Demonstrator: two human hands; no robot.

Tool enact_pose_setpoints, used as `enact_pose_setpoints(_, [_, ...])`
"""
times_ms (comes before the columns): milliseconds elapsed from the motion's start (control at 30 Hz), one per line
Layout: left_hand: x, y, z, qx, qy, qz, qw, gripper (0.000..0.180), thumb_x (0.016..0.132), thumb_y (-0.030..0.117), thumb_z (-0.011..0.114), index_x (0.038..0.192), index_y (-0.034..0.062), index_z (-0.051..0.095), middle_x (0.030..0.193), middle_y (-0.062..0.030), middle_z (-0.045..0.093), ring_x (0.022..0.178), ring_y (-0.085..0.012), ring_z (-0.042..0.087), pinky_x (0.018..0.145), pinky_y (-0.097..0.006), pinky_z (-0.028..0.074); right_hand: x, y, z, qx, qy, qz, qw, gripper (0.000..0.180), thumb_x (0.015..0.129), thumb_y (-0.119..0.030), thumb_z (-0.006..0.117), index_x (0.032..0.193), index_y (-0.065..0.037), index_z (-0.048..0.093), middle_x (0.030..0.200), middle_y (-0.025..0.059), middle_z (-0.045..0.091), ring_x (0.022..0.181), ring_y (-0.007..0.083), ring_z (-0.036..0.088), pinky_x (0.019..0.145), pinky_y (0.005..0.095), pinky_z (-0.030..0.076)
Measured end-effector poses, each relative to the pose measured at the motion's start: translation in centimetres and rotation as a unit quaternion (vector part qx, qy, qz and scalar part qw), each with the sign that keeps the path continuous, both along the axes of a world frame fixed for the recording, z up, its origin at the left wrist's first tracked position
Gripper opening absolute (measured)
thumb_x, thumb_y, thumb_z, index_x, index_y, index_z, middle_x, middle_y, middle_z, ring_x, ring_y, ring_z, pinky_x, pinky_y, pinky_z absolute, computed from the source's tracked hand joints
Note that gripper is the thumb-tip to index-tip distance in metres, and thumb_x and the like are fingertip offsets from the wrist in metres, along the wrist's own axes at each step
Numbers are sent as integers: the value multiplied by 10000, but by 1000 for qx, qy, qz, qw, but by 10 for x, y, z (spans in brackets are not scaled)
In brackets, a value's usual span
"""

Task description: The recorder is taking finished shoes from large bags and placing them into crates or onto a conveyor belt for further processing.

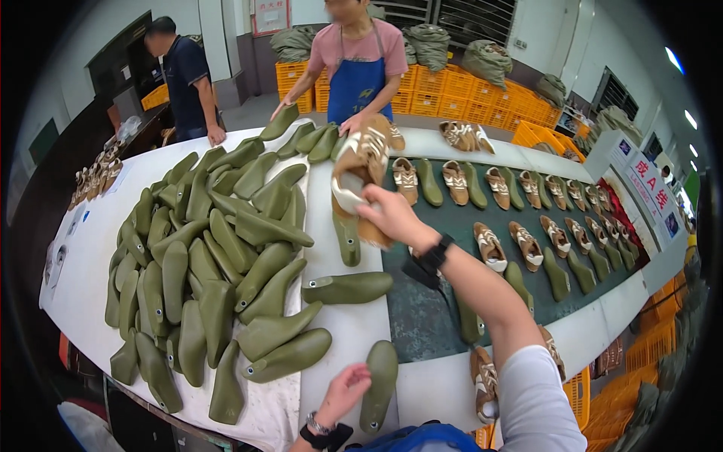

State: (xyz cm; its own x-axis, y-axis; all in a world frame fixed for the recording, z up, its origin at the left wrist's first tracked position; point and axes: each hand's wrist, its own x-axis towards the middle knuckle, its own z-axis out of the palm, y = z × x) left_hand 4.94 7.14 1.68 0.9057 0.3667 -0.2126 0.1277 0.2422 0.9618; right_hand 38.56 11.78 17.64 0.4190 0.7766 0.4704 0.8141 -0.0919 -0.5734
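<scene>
My right hand (395,217) is closed on a brown and white sneaker (361,162), raised over the white tabletop and slightly blurred. Just below that shoe, a green shoe last (347,239) stands partly hidden. Nearer me, another green last (348,288) lies crosswise. My left hand (346,389), fingers loosely bent and holding nothing, hovers by the heel side of a green last (379,386) at the near edge; whether they touch, I cannot tell. To the left spreads a big heap of green lasts (218,264).
A dark green conveyor belt (425,320) on the right carries rows of brown sneakers (489,245) and lasts. Across the table a person in a blue apron (361,90) handles lasts; another person (188,83) stands far left. Orange crates (452,94) line the back.
</scene>
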Motion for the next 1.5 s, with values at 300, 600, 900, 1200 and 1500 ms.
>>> enact_pose_setpoints(300, [-31,-22,-13,155,66,-62,984,496,789,78,615,1249,-12,451,1205,-258,495,1103,-319,516,914,-368,432,17,106,-107,-122,-63,-62,989,192,769,-222,598,898,-92,656,871,155,632,847,355,601,765,444,492])
enact_pose_setpoints(600, [-11,-47,-30,385,59,-115,914,702,666,211,712,1284,45,423,1372,-256,285,1225,-388,387,986,-402,384,-102,48,-181,-231,-20,-47,972,202,778,-206,603,916,-62,634,892,173,633,839,338,629,726,421,514])
enact_pose_setpoints(900, [-71,-38,-37,330,54,-3,942,551,660,55,594,1205,40,515,1339,-258,391,1226,-384,414,1006,-378,365,-57,-91,-145,-185,41,70,979,265,689,-110,661,947,-58,630,926,145,637,894,322,607,762,401,491])
enact_pose_setpoints(1200, [-88,-39,-42,388,100,62,914,557,661,41,572,1209,11,475,1329,-257,374,1258,-386,348,1049,-399,288,-190,-269,-137,-291,-35,299,908,239,654,-14,583,878,-65,649,1011,76,620,878,307,608,738,392,491])
enact_pose_setpoints(1500, [-47,-64,-53,389,95,-3,917,694,695,153,626,1308,15,333,1351,-313,198,1247,-449,283,1036,-418,305,-264,-317,-145,-363,16,0,932,649,841,-342,585,1391,-184,279,909,197,612,628,350,612,540,440,488])
